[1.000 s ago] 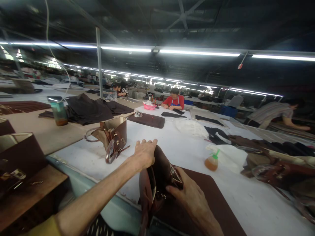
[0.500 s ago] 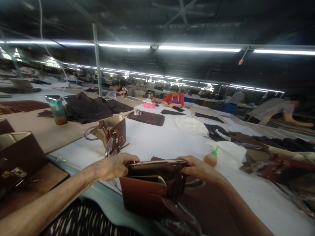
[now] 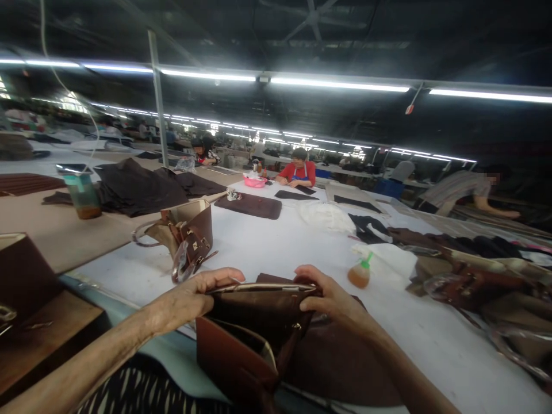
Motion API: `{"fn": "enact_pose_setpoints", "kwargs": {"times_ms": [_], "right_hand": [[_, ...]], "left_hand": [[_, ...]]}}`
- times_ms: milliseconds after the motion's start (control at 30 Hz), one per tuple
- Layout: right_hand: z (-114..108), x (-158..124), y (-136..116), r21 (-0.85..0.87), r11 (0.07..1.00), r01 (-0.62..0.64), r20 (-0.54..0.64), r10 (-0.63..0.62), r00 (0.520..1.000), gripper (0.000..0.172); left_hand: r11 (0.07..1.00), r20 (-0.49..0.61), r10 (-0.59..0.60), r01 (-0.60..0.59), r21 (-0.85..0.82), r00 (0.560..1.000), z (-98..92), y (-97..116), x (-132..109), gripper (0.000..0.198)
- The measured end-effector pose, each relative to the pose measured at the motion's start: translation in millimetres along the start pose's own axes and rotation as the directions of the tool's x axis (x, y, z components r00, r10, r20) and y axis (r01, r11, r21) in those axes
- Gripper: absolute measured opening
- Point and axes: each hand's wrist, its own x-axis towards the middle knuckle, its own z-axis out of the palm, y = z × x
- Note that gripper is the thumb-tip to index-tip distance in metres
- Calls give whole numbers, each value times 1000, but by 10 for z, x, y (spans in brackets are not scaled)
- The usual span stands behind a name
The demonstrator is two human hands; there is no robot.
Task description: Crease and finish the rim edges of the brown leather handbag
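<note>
A dark brown leather handbag point(image 3: 254, 328) is held upright in front of me over the near edge of a long white table point(image 3: 276, 247). My left hand point(image 3: 190, 296) grips the left end of its top rim, fingers closed over the edge. My right hand point(image 3: 330, 296) pinches the right end of the same rim. The bag's flap hangs down toward me. Under it lies a dark brown mat point(image 3: 345, 362).
A second brown handbag point(image 3: 185, 233) stands to the left, and a small orange bottle with a green cap point(image 3: 359, 273) to the right. More bags and leather pieces point(image 3: 470, 282) lie at the right. Other people work at tables further back. A cup point(image 3: 81, 195) is at the far left.
A second ago my hands were turning the bag on its side. It now stands upright with both hands on its top rim, shifted slightly left and down.
</note>
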Motion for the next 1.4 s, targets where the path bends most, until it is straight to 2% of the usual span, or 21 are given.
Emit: {"fn": "enact_pose_setpoints", "kwargs": {"times_ms": [67, 133, 233, 300, 367, 500, 600, 700, 800, 867, 1000, 1133, 1233, 1333, 1400], "right_hand": [[37, -19, -19, -57, 997, 48, -34, -50, 998, 37], [57, -27, -34, -60, 997, 58, 6, -57, 998, 26], [65, -30, -33, -10, 1000, 10, 86, -9, 996, 17], [70, -38, -17, -10, 1000, -6, 85, 7, 996, 16], [84, -55, 6, -23, 1000, -11, 63, 12, 998, 17], [135, -102, 44, -22, 1000, -17, 8, 17, 1000, 18], [166, -122, 48, -21, 1000, -17, -18, 16, 1000, 16], [180, -125, 45, -48, 999, -4, -38, 2, 999, 16], [192, -125, 53, -77, 997, 14, -66, -19, 998, 16], [204, -130, 59, -89, 996, 18, -78, -25, 997, 15], [226, -132, 55, -85, 996, 19, -94, -27, 995, 13], [247, -93, 54, -46, 999, 10, -109, -15, 994, 10], [261, -55, 70, -26, 1000, -2, -119, -2, 993, 9], [254, -32, 87, -10, 1000, -10, -115, 9, 993, 11], [233, -22, 95, 2, 1000, -25, -100, 25, 995, 13]], "left_hand": [[1000, 6, 11, -11, -6, 1000, -11, -10, -19, 56], [999, -25, -5, 6, 44, 1000, -3, 10, -59, 57], [954, -138, -37, 76, 291, 990, 44, 101, -117, 60], [854, -172, -24, 110, 509, 985, 85, 174, -124, 60], [724, -154, 31, 84, 685, 988, 122, 227, -103, 61], [474, -97, 218, -18, 880, 971, 229, 283, -45, 65], [356, -133, 308, 16, 934, 942, 439, 336, -43, 61], [351, -221, 384, 79, 933, 897, 775, 325, -24, 53], [351, -200, 395, 54, 935, 896, 1065, 144, 82, 51], [279, -214, 407, 102, 955, 888, 1138, -30, 187, 48], [148, -210, 478, 157, 976, 853, 1036, -231, 348, 43], [194, -239, 461, 166, 967, 855, 906, -161, 396, 26], [224, -161, 454, 62, 973, 876, 869, -111, 405, 17], [217, -20, 419, -79, 973, 908, 834, -110, 407, 22], [227, 21, 393, -119, 967, 919, 802, -106, 410, 29]]}}
